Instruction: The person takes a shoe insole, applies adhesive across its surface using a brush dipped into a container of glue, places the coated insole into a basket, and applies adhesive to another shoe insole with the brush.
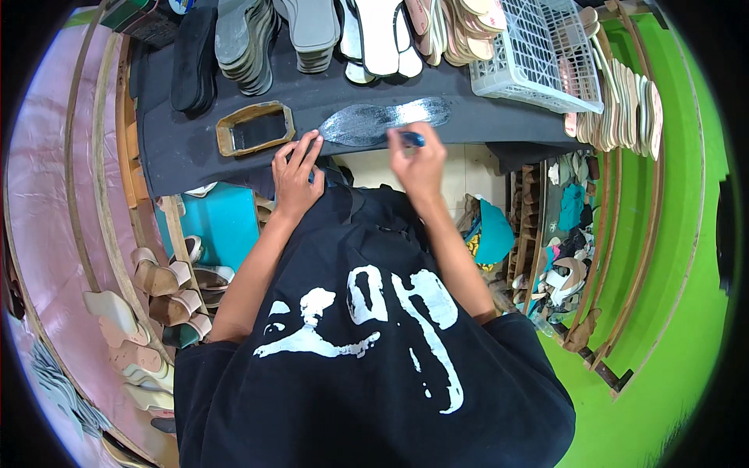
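A grey shoe insole (382, 120), wet and shiny, lies flat on the dark worktop (179, 148). My left hand (296, 173) presses its fingertips on the heel end of the insole at the left. My right hand (417, 162) is closed on a small blue-handled brush (411, 139) whose tip touches the insole's middle. A brown rectangular tin (255, 128) with dark contents sits just left of the insole.
Stacks of soles (248, 39) in grey, black and beige line the worktop's far edge. A white plastic basket (538, 51) stands at the right. More soles hang on a rack (624, 101) at right. Finished sandals (168, 281) fill shelves at lower left.
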Available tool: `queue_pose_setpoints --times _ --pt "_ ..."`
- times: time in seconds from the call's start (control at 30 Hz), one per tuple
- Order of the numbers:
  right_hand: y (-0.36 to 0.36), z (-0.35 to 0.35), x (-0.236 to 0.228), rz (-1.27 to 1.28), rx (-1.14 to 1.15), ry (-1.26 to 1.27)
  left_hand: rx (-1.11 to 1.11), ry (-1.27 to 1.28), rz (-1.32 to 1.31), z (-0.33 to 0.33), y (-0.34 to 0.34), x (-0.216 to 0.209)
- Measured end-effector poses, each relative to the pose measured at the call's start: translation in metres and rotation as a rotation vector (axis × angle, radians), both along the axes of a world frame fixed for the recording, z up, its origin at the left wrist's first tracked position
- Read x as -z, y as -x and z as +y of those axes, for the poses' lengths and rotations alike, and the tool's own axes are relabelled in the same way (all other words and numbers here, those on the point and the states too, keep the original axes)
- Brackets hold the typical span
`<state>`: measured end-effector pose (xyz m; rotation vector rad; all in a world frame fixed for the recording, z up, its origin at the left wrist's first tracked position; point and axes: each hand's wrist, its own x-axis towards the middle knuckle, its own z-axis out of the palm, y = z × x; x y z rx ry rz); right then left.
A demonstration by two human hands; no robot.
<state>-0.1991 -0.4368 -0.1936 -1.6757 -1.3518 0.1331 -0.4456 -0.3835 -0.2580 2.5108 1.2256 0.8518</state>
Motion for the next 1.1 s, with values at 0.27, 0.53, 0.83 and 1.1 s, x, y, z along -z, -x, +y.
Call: queue_pose_setpoints --times 0.27,0.53,0.83,1.1 --pt "-0.038 0.002 -0.009 0.047 0.116 0.054 0.006 -0.002 0.009 0.0 0.002 -0.002" --pt "-0.061 0.007 -0.014 0.006 0.227 0.075 0.02 -0.014 0.015 0.001 0.003 0.0" --pt "-0.102 0.026 -0.012 0.014 0.286 0.088 0.025 -0.008 0.014 0.001 0.003 -0.001" --pt "0.008 0.03 -0.002 -0.119 -0.114 0.026 0.019 -0.017 0.017 0.001 0.003 0.0"
